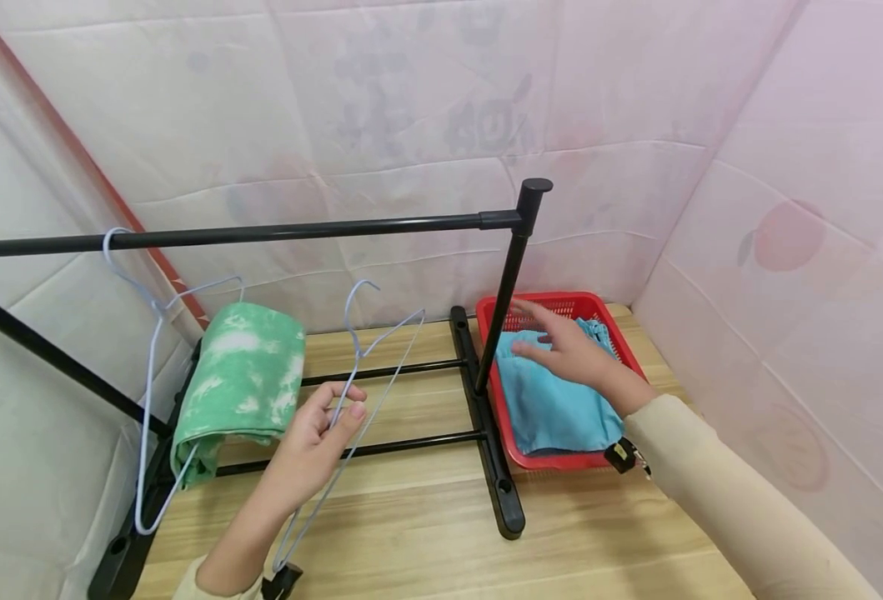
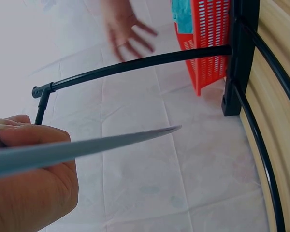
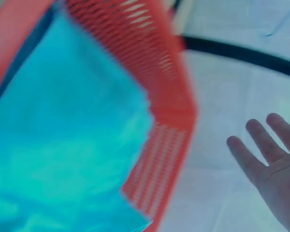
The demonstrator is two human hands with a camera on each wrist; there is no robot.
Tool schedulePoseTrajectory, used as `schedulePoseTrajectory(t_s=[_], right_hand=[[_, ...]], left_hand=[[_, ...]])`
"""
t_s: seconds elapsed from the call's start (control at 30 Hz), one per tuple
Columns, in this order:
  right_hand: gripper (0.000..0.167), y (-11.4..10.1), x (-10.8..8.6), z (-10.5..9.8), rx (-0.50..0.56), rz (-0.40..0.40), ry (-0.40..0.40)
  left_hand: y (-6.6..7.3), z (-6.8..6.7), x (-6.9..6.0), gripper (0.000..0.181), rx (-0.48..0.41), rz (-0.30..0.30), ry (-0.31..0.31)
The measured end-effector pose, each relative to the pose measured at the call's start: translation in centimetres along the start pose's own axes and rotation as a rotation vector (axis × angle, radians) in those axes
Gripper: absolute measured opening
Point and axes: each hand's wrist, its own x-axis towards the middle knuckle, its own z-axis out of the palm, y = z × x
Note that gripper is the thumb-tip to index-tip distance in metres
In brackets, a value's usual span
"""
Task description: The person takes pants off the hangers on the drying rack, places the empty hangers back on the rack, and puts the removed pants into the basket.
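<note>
My left hand (image 1: 311,446) grips a light blue wire hanger (image 1: 358,357) in front of the rack, and its hook points up, off the rail. In the left wrist view a blurred bar of the hanger (image 2: 87,147) crosses in front of the hand (image 2: 36,188). My right hand (image 1: 570,350) hovers over the red basket (image 1: 504,450) with fingers spread, holding nothing. Folded blue cloth (image 1: 554,408) lies in that basket. The right wrist view shows the hand (image 3: 280,179) beside the basket wall, apart from the cloth (image 3: 72,130).
A black rack spans the wooden table (image 1: 411,517), its rail (image 1: 298,232) running left to right and its right post (image 1: 507,292) beside the basket. At left, another hanger (image 1: 146,400) hooks on the rail, carrying a green-and-white cloth (image 1: 242,371). Pale sheets (image 1: 426,100) surround the table.
</note>
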Motion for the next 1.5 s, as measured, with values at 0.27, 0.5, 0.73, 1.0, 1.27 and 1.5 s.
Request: schedulePoseTrajectory(t_s=[0.27, 0.5, 0.73, 1.0, 1.27, 1.5], right_hand=[[0.065, -4.8, 1.8, 0.3, 0.184, -0.034, 0.191], [0.048, -7.9, 2.6, 0.2, 0.355, -0.067, 0.283], [0.037, -6.5, 3.0, 0.7, 0.362, -0.066, 0.308], [0.037, -4.9, 3.4, 2.1, 0.349, -0.062, 0.341], [0.037, -7.5, 2.5, 1.5, 0.325, -0.056, 0.37], [0.039, -7.5, 2.6, 1.7, 0.369, -0.065, 0.389]], left_hand=[[0.0, 0.0, -0.1, 0.02, -0.013, 0.001, -0.009], [0.0, 0.1, -0.2, 0.019, -0.012, 0.007, -0.006], [-0.1, 0.3, -0.4, 0.018, -0.019, 0.016, -0.002], [-0.1, 0.6, -0.5, 0.016, -0.026, 0.021, 0.014], [0.0, 0.8, -0.3, 0.017, -0.024, 0.024, 0.01], [0.4, 0.7, 0.0, 0.018, -0.02, 0.033, 0.002]])
